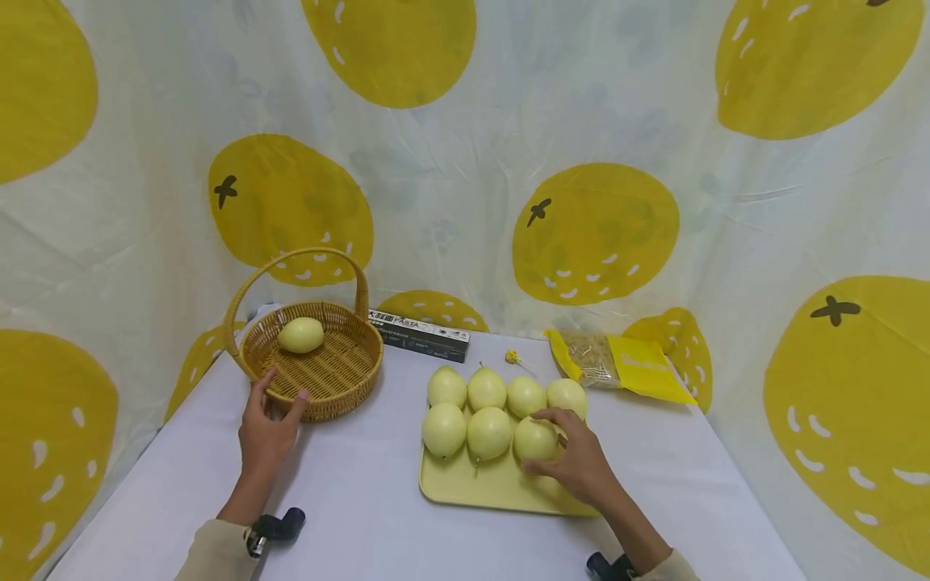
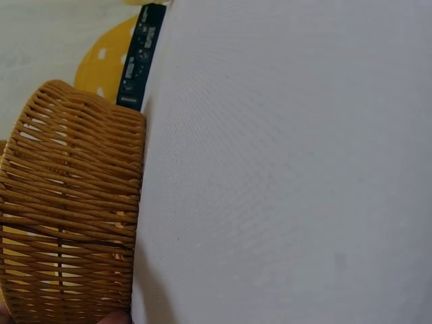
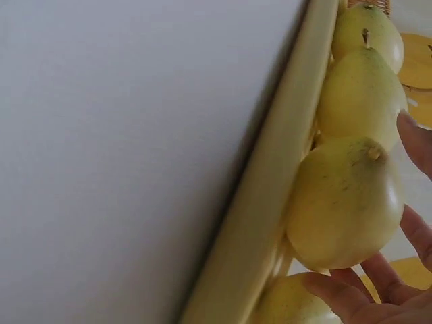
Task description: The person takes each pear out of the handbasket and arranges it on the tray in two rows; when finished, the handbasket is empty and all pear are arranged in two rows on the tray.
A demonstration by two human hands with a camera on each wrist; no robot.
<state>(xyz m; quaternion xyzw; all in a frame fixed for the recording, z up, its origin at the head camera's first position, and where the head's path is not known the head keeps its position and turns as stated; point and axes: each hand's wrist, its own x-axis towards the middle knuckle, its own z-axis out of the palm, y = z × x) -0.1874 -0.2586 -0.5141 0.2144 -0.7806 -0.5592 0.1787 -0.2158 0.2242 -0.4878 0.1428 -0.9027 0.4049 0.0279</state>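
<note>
My right hand (image 1: 579,458) curls round a pale yellow passion fruit (image 1: 536,440) in the front row on a yellow tray (image 1: 501,492). In the right wrist view its fingers (image 3: 337,297) meet that fruit's underside (image 3: 344,209). More such fruits (image 1: 488,433) sit beside and behind it in two rows, some with short stems. At the left, my left hand (image 1: 269,432) rests its spread thumb and fingers against the front of a brown woven basket (image 1: 349,395) with a tall handle. One pale yellow fruit (image 1: 301,335) lies inside the basket.
A dark pasta box (image 1: 421,337) lies behind the basket. Behind the tray are a small yellow trinket (image 1: 513,356) and a yellow food packet (image 1: 617,367). A fruit-printed curtain (image 1: 450,161) hangs along the back of the white-covered table (image 1: 363,500).
</note>
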